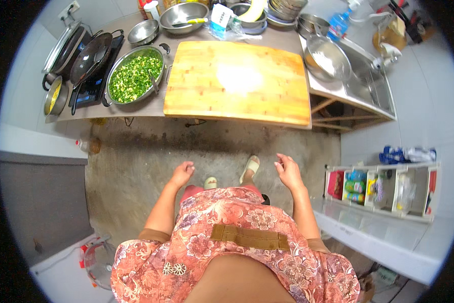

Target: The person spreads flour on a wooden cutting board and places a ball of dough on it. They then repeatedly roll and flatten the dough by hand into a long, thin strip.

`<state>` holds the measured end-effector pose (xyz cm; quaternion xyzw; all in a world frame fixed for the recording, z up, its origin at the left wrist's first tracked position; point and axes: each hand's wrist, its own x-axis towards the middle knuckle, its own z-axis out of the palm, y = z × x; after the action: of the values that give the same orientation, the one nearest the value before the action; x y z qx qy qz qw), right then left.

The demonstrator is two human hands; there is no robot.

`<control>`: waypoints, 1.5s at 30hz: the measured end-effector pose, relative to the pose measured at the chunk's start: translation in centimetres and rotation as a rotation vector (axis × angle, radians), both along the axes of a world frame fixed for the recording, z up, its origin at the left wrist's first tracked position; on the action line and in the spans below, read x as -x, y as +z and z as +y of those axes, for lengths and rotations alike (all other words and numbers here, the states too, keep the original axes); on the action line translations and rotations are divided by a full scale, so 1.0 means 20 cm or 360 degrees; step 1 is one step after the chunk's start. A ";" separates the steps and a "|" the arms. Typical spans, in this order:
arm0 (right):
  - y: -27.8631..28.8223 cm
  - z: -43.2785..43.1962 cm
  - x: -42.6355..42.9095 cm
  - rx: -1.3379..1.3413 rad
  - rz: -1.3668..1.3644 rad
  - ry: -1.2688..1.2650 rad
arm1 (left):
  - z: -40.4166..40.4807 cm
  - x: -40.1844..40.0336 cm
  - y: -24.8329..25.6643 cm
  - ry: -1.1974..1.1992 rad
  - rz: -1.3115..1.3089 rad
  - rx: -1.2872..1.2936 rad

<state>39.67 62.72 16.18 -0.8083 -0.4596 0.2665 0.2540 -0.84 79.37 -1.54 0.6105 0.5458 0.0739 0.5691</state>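
My left hand hangs over the concrete floor with its fingers loosely bent and nothing in it. At about the same height on the other side, my right hand is also unburdened, its fingers a little apart. Neither touches anything. Before me a wooden cutting board lies at the counter's front edge, with a bright glare on its surface. Left of it stands a two-handled metal pan full of a chopped green and yellow mixture. A utensil handle sticks out of the mixture.
A dark wok rests on a black cooktop beside a small pot. Behind the board are a metal bowl and a plastic bag. On the right are a bowl, a sink and a shelf rack.
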 end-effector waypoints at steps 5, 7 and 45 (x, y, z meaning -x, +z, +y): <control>0.18 0.46 -0.15 -0.0356 -0.0203 0.0415 | -0.25 0.00 -0.06 0.0057 0.0643 0.0027; 0.20 0.68 -0.21 -0.0397 -0.0305 0.0553 | -0.41 -0.01 -0.11 0.0156 0.0655 0.0111; -0.11 1.19 -0.54 -0.0483 -0.1027 0.0339 | -0.10 0.12 -0.38 0.1115 -0.0136 0.0750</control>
<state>50.53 86.52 13.93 -0.7514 -0.6318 -0.0483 0.1838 -3.32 77.36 -9.23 0.2376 0.6983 0.1613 0.6557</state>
